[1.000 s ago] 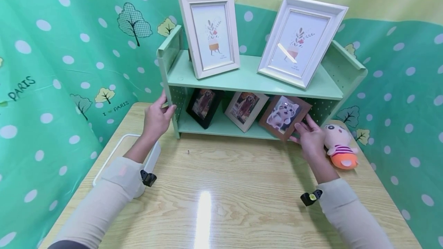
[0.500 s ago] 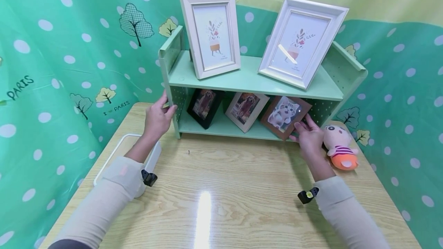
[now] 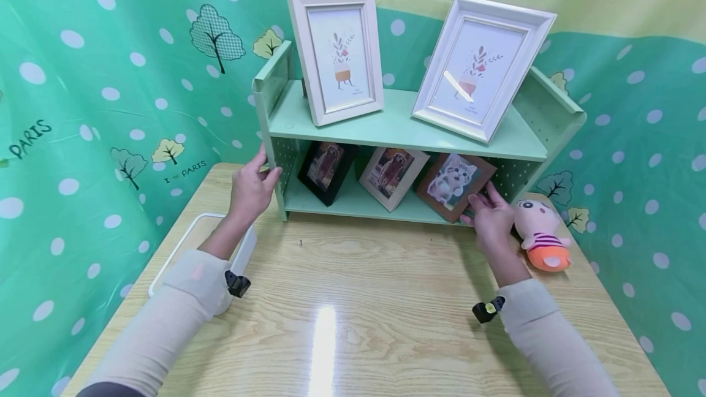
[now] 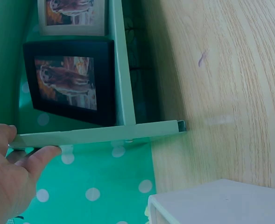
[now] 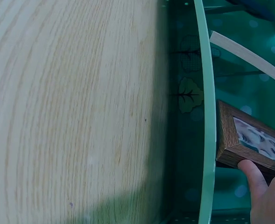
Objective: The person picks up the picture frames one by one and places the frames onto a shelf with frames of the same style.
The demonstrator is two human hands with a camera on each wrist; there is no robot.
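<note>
A green two-tier shelf (image 3: 397,116) stands on the table. My left hand (image 3: 252,187) grips the edge of its left side panel (image 4: 100,134), fingers and thumb on opposite sides in the left wrist view. On the lower tier, my right hand (image 3: 493,216) holds the right edge of a brown picture frame (image 3: 429,193) with a kitten photo. The frame leans at an angle close to the shelf's front edge. To its left lean a beige picture frame (image 3: 371,189) and a black picture frame (image 3: 309,179), both with dog photos.
Two white picture frames (image 3: 377,54) (image 3: 436,63) stand on the upper tier. A plush toy (image 3: 546,241) sits right of the shelf, beside my right hand. A white bin (image 3: 248,249) stands under my left forearm. A patterned curtain (image 3: 132,35) surrounds the wooden table (image 3: 386,299).
My right wrist and forearm have shifted slightly left, and the brown picture frame's lower corner has risen a little. The left hand keeps its grip on the shelf.
</note>
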